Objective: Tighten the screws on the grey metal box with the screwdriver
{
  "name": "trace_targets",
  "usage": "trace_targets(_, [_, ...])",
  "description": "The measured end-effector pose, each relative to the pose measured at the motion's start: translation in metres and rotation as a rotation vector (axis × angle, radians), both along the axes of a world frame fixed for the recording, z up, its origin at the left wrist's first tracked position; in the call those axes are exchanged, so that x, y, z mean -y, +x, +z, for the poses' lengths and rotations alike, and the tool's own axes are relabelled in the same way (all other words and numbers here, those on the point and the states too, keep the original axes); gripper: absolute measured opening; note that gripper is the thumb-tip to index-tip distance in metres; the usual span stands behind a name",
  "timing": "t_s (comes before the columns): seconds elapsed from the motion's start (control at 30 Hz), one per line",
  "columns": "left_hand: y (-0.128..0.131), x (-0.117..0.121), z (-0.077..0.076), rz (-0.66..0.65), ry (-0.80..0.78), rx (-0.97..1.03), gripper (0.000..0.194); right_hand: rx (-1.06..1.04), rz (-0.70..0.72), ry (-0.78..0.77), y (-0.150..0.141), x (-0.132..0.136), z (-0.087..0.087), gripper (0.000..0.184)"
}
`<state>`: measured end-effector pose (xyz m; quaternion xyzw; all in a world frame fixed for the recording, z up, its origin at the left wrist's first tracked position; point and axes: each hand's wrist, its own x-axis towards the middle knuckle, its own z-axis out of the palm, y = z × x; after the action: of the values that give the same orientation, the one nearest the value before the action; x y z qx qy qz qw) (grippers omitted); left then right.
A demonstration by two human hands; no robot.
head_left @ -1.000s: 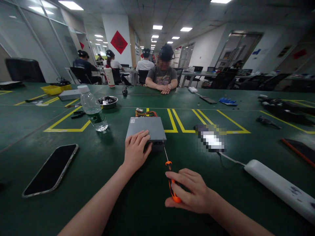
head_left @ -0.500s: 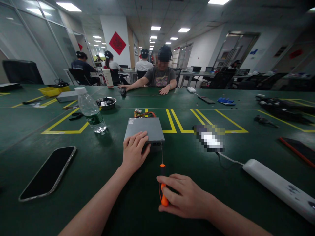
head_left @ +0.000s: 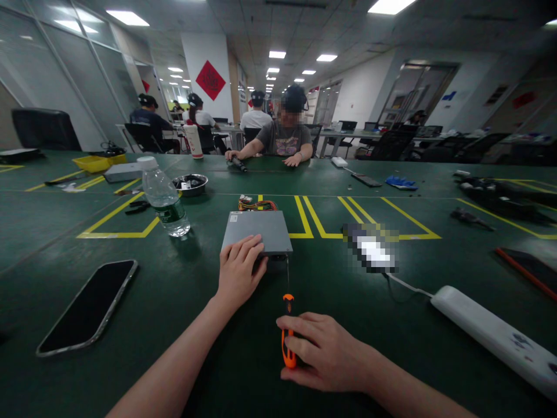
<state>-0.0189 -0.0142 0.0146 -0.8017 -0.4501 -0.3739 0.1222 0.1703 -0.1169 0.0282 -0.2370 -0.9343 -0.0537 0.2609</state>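
A grey computer power supply (head_left: 265,226) rests on the green table, with a bundle of coloured cables (head_left: 257,204) behind it. Across its near left corner lies my left hand (head_left: 239,267), fingers on the top cover and thumb at the front face. My right hand (head_left: 319,351) grips the orange and black handle of a screwdriver (head_left: 289,354) between thumb and fingers. The thin shaft points away from me, its tip at the front right corner of the power supply. Whether the tip sits in a screw is too small to tell.
A water bottle (head_left: 167,203) and a phone (head_left: 89,307) are on the left. To the right lie a blurred-out phone (head_left: 369,249) and a white power strip (head_left: 491,337). Further back are a metal bowl (head_left: 191,184) and a person (head_left: 282,136) holding a dark tool (head_left: 238,164).
The screwdriver handle shows turned in my right fingers, its tip still at the same corner. My left hand stays on the power supply. The person opposite has shifted the dark tool.
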Motion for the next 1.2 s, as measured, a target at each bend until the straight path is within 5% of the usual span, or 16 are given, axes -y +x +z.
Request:
trace_targets(0.33, [0.000,0.000,-0.002,-0.011,-0.004,0.015,0.024,-0.167,-0.017,0.207,0.011,0.001,0.005,0.013])
trace_targets(0.67, [0.000,0.000,0.001,-0.005,-0.001,0.013,0.022,-0.059,-0.002,0.158,0.012,0.002,0.009,0.024])
trace_targets(0.9, [0.000,0.002,0.002,-0.010,-0.017,0.003,0.023,-0.177,-0.056,0.109,0.015,0.001,0.001,0.041])
trace_targets(1.2, [0.000,0.000,0.000,-0.004,-0.005,-0.007,0.021,-0.039,-0.024,0.142,0.010,-0.001,0.003,0.029])
